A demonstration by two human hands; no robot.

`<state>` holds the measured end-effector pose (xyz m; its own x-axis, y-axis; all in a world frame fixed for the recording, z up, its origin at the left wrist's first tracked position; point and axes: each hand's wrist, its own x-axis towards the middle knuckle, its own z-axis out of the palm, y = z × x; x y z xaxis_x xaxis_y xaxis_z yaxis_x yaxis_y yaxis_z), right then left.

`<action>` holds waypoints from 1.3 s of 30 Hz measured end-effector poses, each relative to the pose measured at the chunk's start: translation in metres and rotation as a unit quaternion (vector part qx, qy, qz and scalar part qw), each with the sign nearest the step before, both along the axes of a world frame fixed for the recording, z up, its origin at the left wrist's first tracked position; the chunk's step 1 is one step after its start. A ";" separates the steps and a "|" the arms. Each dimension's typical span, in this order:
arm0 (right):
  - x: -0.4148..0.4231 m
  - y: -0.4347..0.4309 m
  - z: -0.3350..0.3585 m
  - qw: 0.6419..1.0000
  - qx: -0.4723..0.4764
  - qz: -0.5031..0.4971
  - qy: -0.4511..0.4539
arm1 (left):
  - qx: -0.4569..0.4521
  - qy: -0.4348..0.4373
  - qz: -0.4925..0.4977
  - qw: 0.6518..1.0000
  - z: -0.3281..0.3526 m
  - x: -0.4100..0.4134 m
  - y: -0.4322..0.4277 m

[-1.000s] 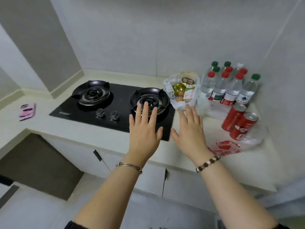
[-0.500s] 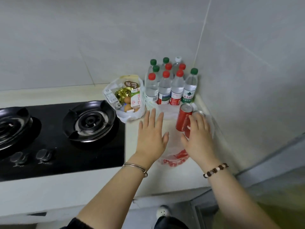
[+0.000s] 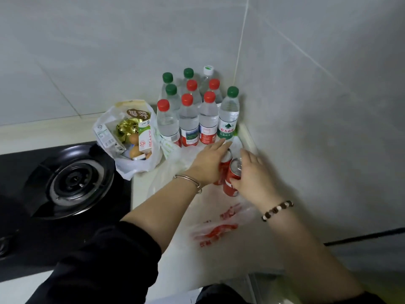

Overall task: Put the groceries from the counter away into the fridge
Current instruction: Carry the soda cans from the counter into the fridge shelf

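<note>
2 red cans [image 3: 230, 179] (upright) near 10 bottles [image 3: 188, 121].

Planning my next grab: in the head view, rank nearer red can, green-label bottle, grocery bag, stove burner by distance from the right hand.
1. Nearer red can: gripped by right hand.
2. Green-label bottle: behind, in corner.
3. Grocery bag: left.
4. Stove burner: far left.

Head view, steeply down, near counter [image 3: 230, 260]
</note>
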<state>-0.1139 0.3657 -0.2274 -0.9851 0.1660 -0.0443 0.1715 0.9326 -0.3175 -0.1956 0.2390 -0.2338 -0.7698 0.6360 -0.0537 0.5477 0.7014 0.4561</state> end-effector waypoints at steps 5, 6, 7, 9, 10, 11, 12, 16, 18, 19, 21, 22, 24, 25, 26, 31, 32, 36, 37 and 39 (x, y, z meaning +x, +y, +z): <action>-0.002 0.003 -0.006 0.997 0.064 0.042 -0.009 | -0.016 0.007 -0.032 0.999 0.001 -0.011 0.004; -0.002 0.003 -0.006 0.996 0.078 0.049 -0.007 | -0.018 0.010 -0.031 0.999 0.003 -0.011 0.003; -0.002 0.004 -0.004 0.994 0.089 0.057 -0.003 | -0.022 0.012 -0.028 0.999 0.004 -0.009 0.001; -0.001 0.004 0.000 0.991 0.109 0.074 0.011 | -0.033 0.020 -0.011 0.999 0.004 -0.005 -0.004; -0.001 0.003 0.001 0.990 0.118 0.082 0.014 | -0.039 0.029 -0.002 0.999 0.003 -0.002 -0.007; 0.000 0.001 0.003 0.988 0.125 0.088 0.013 | -0.045 0.038 0.005 0.998 0.002 0.001 -0.011; 0.002 -0.002 0.004 0.987 0.129 0.091 0.010 | -0.049 0.046 0.010 0.998 0.002 0.004 -0.015; 0.009 -0.014 0.009 0.993 0.085 0.076 0.026 | -0.050 0.063 0.033 0.996 0.006 0.015 -0.035; 0.013 -0.025 0.013 0.996 0.047 0.067 0.042 | -0.044 0.070 0.043 0.996 0.015 0.020 -0.047; 0.014 -0.031 0.016 0.996 0.031 0.064 0.048 | -0.040 0.076 0.048 0.995 0.020 0.023 -0.054; 0.017 -0.047 0.022 0.997 -0.002 0.064 0.052 | -0.026 0.094 0.062 0.993 0.031 0.030 -0.069; 0.018 -0.056 0.025 0.996 -0.019 0.065 0.054 | -0.017 0.103 0.073 0.992 0.037 0.033 -0.078; 0.021 -0.075 0.036 0.994 -0.047 0.070 0.070 | -0.007 0.122 0.098 0.988 0.049 0.042 -0.098; 0.023 -0.086 0.042 0.992 -0.059 0.076 0.082 | -0.006 0.134 0.112 0.985 0.055 0.047 -0.109; 0.025 -0.097 0.049 0.990 -0.073 0.084 0.092 | -0.005 0.144 0.125 0.982 0.062 0.053 -0.121; 0.041 -0.161 0.081 0.975 -0.122 0.144 0.116 | 0.007 0.182 0.196 0.964 0.091 0.092 -0.190; 0.044 -0.175 0.085 0.971 -0.134 0.158 0.123 | 0.012 0.190 0.213 0.958 0.096 0.103 -0.205; 0.058 -0.233 0.095 0.950 -0.166 0.231 0.131 | 0.013 0.201 0.299 0.933 0.113 0.152 -0.264; 0.061 -0.248 0.096 0.944 -0.171 0.250 0.131 | 0.015 0.200 0.326 0.924 0.116 0.165 -0.279; 0.070 -0.280 0.099 0.928 -0.186 0.294 0.133 | 0.009 0.204 0.382 0.902 0.120 0.193 -0.306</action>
<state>-0.0440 0.0857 -0.1288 -0.8848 -0.3815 0.2674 -0.4631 0.6571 -0.5948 -0.0023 -0.0674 -0.1139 -0.9371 -0.0891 0.3375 0.0332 0.9397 0.3403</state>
